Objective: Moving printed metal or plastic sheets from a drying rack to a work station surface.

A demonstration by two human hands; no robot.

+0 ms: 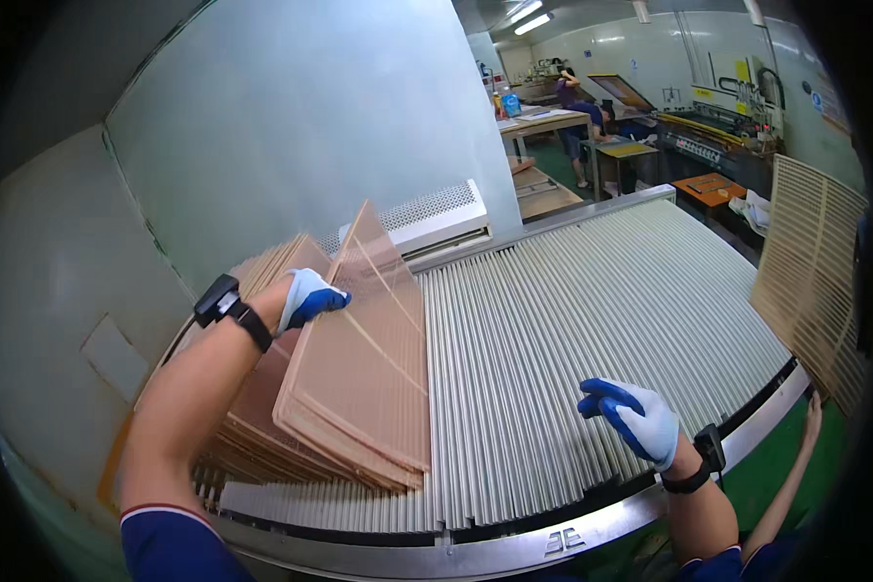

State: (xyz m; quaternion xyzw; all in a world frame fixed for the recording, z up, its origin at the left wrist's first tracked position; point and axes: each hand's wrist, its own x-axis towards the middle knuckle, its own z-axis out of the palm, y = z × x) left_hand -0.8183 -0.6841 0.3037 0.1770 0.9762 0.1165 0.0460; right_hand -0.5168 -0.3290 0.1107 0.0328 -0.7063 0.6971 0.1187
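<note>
My left hand, in a white glove with blue coating, is closed over the upper left edge of a copper-coloured panel. That panel leans at the front of a small group whose lower edges fan out. Behind my left forearm, more copper-coloured panels lean in a thick stack. Over the ridged metal bed, my right hand, gloved the same way, is raised with fingers stretched to the left and nothing in them. Both wrists wear black straps with small devices.
At the right, another person's bare hand touches the bottom of an upright tan panel. A metal rail borders the bed's near side. A white vented unit stands behind it. Farther back are people, worktables and a machine.
</note>
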